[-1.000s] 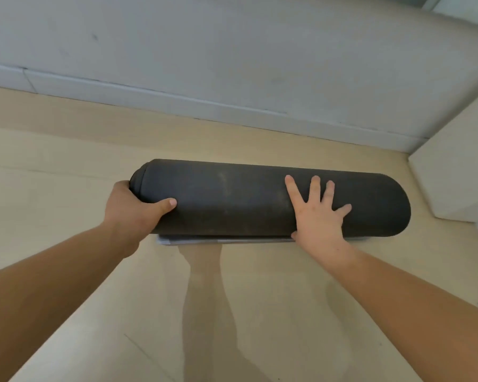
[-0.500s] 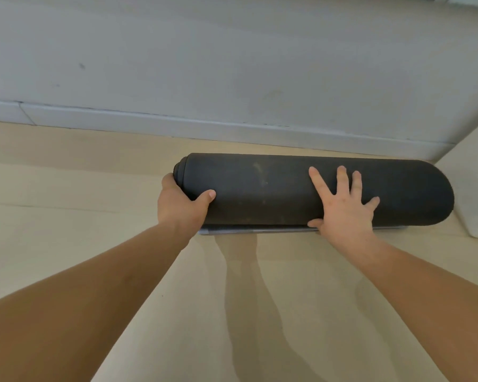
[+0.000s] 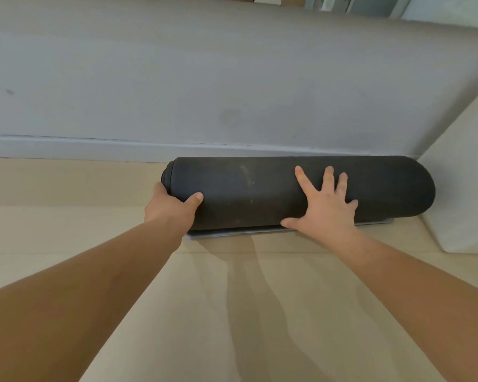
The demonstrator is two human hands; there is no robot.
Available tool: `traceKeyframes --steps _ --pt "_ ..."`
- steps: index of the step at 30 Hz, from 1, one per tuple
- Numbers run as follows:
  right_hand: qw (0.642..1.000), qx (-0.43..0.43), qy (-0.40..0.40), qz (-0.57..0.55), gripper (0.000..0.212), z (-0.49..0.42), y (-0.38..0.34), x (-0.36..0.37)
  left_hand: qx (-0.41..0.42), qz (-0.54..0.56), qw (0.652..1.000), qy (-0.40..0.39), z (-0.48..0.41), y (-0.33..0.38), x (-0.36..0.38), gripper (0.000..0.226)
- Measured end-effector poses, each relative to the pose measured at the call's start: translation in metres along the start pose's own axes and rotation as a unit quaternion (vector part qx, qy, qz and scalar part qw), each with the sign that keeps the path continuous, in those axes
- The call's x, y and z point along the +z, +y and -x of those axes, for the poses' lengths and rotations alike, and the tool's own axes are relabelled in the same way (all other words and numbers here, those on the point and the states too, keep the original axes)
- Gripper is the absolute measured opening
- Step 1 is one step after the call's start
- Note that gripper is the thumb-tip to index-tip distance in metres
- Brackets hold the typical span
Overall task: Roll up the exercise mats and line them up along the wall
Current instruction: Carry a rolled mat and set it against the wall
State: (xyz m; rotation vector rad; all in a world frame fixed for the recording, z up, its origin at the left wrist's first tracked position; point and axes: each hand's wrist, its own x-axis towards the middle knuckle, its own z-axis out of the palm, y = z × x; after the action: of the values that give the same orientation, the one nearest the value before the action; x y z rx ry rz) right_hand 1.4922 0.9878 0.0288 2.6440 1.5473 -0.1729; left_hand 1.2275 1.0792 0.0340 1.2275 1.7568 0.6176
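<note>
– Black rolled mat point(image 3: 260, 194): where are the hands on it?

– The left hand point(image 3: 171, 208) cups its left end, thumb point(image 3: 196, 198) hooked over the near side and the other fingers curled round behind the end. The right hand point(image 3: 326, 205) lies flat on top, right of the middle, with its fingers point(image 3: 329, 175) straight and spread, pressing down. Both holds are the same as a second ago.

– And the roll itself?

– It lies on its side, lengthwise along the grey wall point(image 3: 232, 78). A thin pale strip point(image 3: 232, 233), the mat's loose edge, shows under its near side.

– What has changed, then?

– A second ago a broad band of beige floor point(image 3: 66, 230) showed between the roll and the skirting board point(image 3: 80, 147). Half a second ago only a sliver was left. Now the far side of the roll covers the foot of the skirting, so it has gone up to the wall. Whether it actually touches cannot be told from here.

– And on the right?

– Its rounded right end now sits just beside the white block point(image 3: 464, 188) in the corner. Earlier it was apart from it. Both forearms reach further forward, and their shadows run across the floor between them.
</note>
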Motion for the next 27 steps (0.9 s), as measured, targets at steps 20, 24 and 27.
traceKeyframes --steps 20,24,27 --pt "0.993 0.045 0.065 -0.090 0.106 -0.038 0.062 0.021 0.011 0.044 0.998 -0.040 -0.013 0.034 0.072 0.044" --pt "0.995 -0.012 0.094 -0.034 0.110 -0.039 0.046 0.011 0.024 0.051 0.998 -0.022 -0.017 0.028 0.072 0.036" --pt "0.997 -0.048 0.064 -0.009 0.104 -0.041 0.037 0.015 0.024 0.077 0.997 -0.018 -0.016 0.027 0.073 0.031"
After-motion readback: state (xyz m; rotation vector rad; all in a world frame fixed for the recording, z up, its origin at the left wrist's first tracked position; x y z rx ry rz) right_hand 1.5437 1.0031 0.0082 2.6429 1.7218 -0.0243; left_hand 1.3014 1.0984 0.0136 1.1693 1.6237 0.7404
